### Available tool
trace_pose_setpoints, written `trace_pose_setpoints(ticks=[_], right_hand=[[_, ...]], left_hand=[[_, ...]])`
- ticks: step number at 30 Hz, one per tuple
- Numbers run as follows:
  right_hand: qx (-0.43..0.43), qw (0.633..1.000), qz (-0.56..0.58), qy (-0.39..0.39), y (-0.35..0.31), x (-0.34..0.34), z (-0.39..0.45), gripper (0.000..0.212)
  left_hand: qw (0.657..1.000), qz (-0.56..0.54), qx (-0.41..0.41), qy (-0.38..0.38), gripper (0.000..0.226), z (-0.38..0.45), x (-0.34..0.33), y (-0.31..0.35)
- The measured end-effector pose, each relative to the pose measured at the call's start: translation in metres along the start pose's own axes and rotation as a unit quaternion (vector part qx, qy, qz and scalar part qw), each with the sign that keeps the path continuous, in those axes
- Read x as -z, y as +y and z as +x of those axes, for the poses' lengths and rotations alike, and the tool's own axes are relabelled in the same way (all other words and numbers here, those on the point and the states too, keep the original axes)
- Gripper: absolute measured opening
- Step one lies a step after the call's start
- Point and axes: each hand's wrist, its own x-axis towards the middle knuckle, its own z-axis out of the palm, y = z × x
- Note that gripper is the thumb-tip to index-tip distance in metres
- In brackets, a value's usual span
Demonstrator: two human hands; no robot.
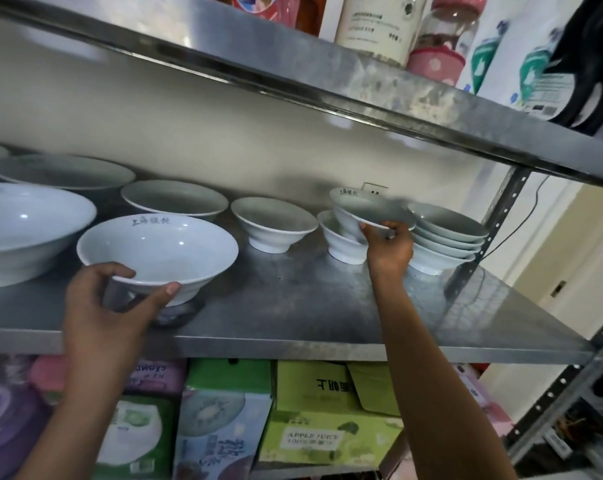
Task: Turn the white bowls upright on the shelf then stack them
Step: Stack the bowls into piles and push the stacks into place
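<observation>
On the steel shelf [310, 306] my left hand [102, 306] grips the near rim of an upright white bowl [161, 247] with grey lettering inside. My right hand [390, 251] pinches the near rim of a smaller white bowl [365, 206], tilted and blurred, over another upright bowl [341, 244]. Right of it stands a stack of several white bowls [445, 237]. One more small upright bowl [272, 223] sits between my hands.
Larger white bowls [26, 223] and shallow dishes [175, 199] fill the shelf's left and back. An upper shelf [327, 74] with jars hangs close overhead. A perforated post [494, 216] stands at the right. Boxes [310, 427] sit below.
</observation>
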Motion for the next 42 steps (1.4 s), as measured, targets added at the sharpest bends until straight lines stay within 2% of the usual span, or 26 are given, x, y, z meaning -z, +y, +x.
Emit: trace_pose_setpoints(ticks=[5,13,18,24,27,31,35,39,42], right_hand=[[0.004,0.999,-0.044,-0.005,0.011,-0.003,-0.003,0.047],[0.047,0.997,-0.053,0.017,0.042,-0.013,0.0,0.052],[0.082,0.987,-0.14,0.007,0.052,-0.016,0.009,0.05],[0.089,0.987,-0.13,0.011,0.062,-0.02,0.004,0.045],[0.086,0.983,-0.163,0.002,0.065,-0.022,0.003,0.044],[0.089,0.976,-0.196,-0.025,0.07,-0.026,0.001,0.056],[0.065,0.989,-0.134,-0.01,0.07,-0.028,-0.005,0.079],[0.021,0.995,-0.089,0.028,0.072,-0.027,-0.005,0.082],[0.006,0.996,-0.089,0.019,0.069,-0.025,-0.007,0.082]], left_hand=[[1.0,0.02,0.013,0.012,0.055,0.001,0.002,-0.012],[0.998,-0.05,-0.017,0.043,0.037,-0.013,-0.015,0.024],[0.99,-0.136,-0.043,-0.006,0.034,-0.001,-0.044,0.049],[0.976,-0.201,-0.054,-0.064,0.046,0.006,-0.106,0.065],[0.97,-0.218,-0.058,-0.091,0.042,0.01,-0.137,0.07],[0.961,-0.244,-0.061,-0.117,0.041,0.021,-0.188,0.082],[0.962,-0.235,-0.063,-0.124,0.045,0.032,-0.247,0.092],[0.961,-0.235,-0.048,-0.141,0.041,0.039,-0.295,0.086],[0.966,-0.208,-0.051,-0.145,0.044,0.042,-0.322,0.072]])
